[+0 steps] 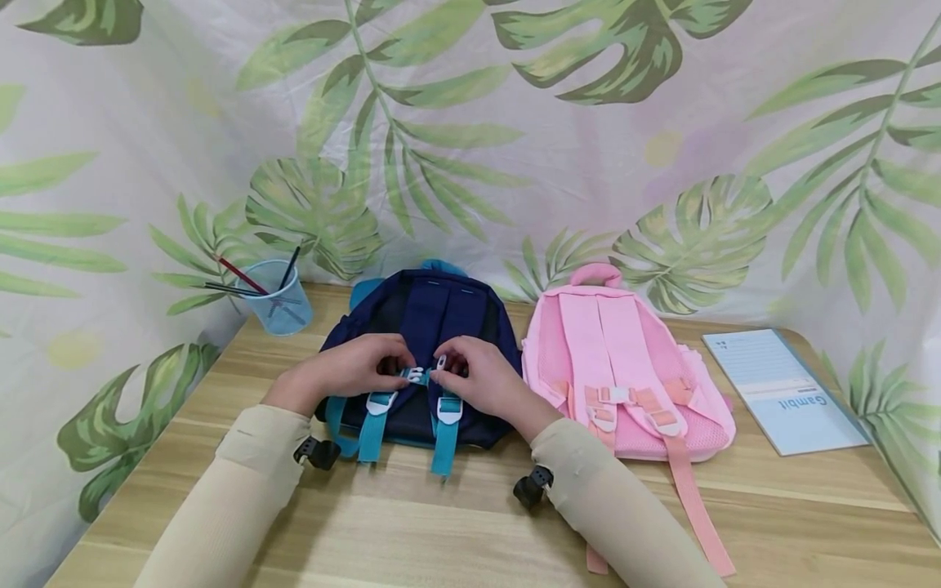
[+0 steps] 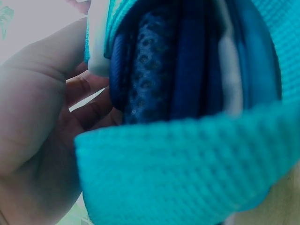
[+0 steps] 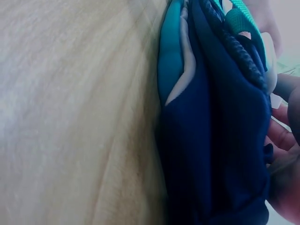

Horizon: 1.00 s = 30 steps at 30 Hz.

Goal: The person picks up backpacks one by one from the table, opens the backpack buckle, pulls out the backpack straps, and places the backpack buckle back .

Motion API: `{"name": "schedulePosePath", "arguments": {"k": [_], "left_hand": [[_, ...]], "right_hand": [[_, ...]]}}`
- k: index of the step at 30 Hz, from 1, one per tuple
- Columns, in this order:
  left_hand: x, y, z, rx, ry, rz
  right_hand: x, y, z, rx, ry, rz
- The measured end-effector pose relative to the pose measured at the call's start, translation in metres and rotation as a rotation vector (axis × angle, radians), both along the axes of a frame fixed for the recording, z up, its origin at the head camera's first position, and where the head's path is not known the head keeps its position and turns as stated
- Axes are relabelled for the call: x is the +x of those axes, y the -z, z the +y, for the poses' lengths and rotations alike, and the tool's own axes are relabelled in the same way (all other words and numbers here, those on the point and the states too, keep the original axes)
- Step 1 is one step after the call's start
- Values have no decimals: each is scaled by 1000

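Note:
A navy backpack [image 1: 444,306] lies on the table with its shoulder straps facing up. Across those straps runs a teal chest strap with a white side-release buckle, its two halves apart. My left hand [image 1: 358,365] pinches the pronged half [image 1: 415,375] between thumb and fingers. Close beside it, my right hand [image 1: 478,376] pinches the socket half [image 1: 441,362]. A teal webbing strap [image 2: 187,168] loops large before the left wrist view, next to the left hand [image 2: 35,103]. In the right wrist view the bag's navy side [image 3: 211,154] hides part of the right hand's fingers [image 3: 281,136].
To the right lies a pink backpack [image 1: 610,343], its buckle joined and a strap trailing toward the front. A blue mesh cup [image 1: 283,302] with pens stands at the back left. A notepad [image 1: 787,392] lies at the far right. Leaf-print cloth [image 1: 456,122] hangs behind the table.

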<state>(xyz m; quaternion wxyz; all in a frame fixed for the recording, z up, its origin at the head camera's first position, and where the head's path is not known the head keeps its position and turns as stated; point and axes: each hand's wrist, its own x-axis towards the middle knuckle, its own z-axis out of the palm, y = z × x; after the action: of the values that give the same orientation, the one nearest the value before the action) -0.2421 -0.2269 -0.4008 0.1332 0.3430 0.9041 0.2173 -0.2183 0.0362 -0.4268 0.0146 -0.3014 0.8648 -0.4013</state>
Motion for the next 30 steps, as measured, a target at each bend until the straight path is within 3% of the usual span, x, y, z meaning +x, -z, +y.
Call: {"name": "schedulePosePath", "arguments": {"k": [12, 22, 30], "left_hand": [[0, 1, -1, -2, -6, -4], [0, 1, 2, -13, -24, -13], [0, 1, 2, -24, -28, -18]], "right_hand": [[2, -3, 9, 81, 8, -28], [1, -8, 16, 162, -39, -54], [0, -7, 20, 159, -59, -49]]}}
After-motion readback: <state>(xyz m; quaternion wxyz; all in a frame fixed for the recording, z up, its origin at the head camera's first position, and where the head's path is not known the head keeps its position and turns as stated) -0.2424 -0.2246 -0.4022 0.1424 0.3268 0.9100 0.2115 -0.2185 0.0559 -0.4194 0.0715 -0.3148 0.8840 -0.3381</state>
